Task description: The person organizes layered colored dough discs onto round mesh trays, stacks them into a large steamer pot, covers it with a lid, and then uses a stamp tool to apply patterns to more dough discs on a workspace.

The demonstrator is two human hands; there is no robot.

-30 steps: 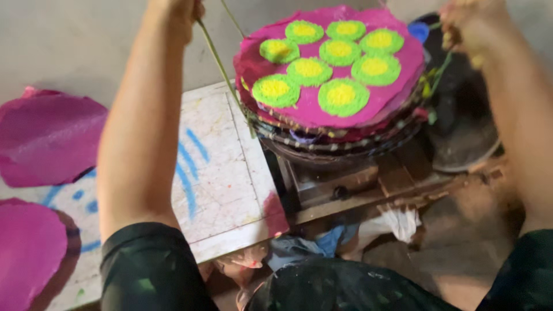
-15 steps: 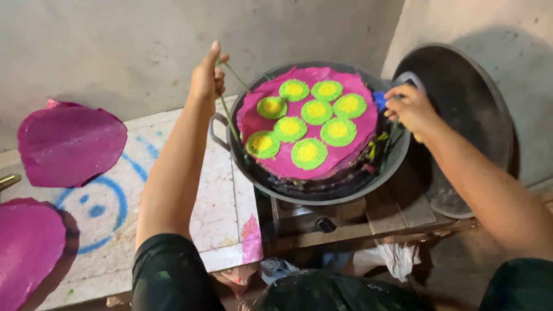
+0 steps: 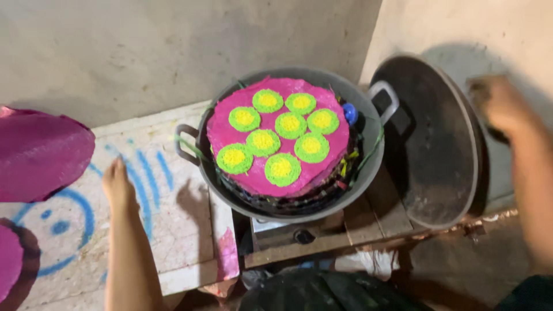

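Grey, rough plaster wall (image 3: 173, 52) fills the top of the view, and below it a pale, crackled tabletop (image 3: 173, 230) with blue painted loops carries flat magenta sheets (image 3: 40, 152) at its left edge. Beside the table's right edge a dull metal wok (image 3: 368, 167) with loop handles sits on a small stove (image 3: 288, 233) on a wooden shelf. Leaning upright against the wall at the right is a big, dark, round lid (image 3: 426, 144), smooth and domed. Inside the wok lies a round magenta disc (image 3: 276, 138), grainy on top, stacked on dark layered trays, with eight green-rimmed yellow rounds (image 3: 281, 168) dotted across it and a small blue knob (image 3: 349, 113) at its right rim. Left hand (image 3: 118, 184) rests flat on the tabletop near the wok's left handle, fingers straight, holding nothing. Right hand (image 3: 498, 106) is blurred at the lid's right rim; whether its fingers grip it I cannot tell.
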